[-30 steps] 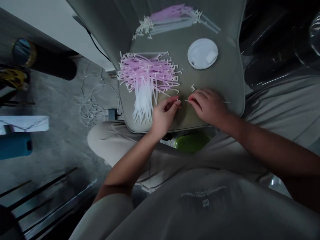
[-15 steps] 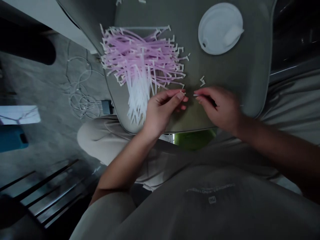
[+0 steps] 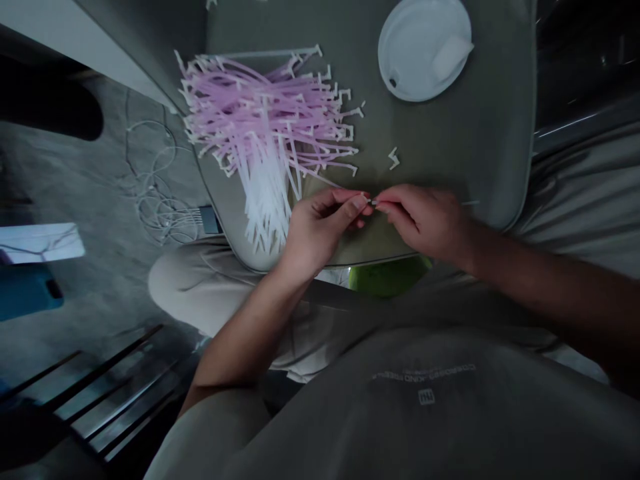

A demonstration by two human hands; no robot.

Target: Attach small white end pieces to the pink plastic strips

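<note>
My left hand [image 3: 325, 223] pinches a small white fitting [image 3: 369, 200] between thumb and fingertips; most of it is hidden. Facing it, my right hand [image 3: 425, 217] grips a thin white tube [image 3: 471, 202], whose far end sticks out behind the hand. The tube's near tip is right by the fitting; I cannot tell whether one is inside the other. Left of my hands lies a heap of pink-purple tubes [image 3: 250, 100] with white angled ends, and plain white tubes [image 3: 267, 193] lie over its near side. A loose white angled fitting [image 3: 394, 159] lies just beyond my fingers.
A white round dish [image 3: 407, 47] with a white piece [image 3: 451, 57] in it stands at the back of the grey seat-like surface [image 3: 475, 140]. Coiled cables [image 3: 165, 213] with a dark box [image 3: 210, 220] lie on the floor at left. Something green [image 3: 390, 277] shows below the front edge.
My hands have come together, closing the gap between the fitting and the tube tip. The tube's far end now shows behind my right hand. The view has shifted slightly.
</note>
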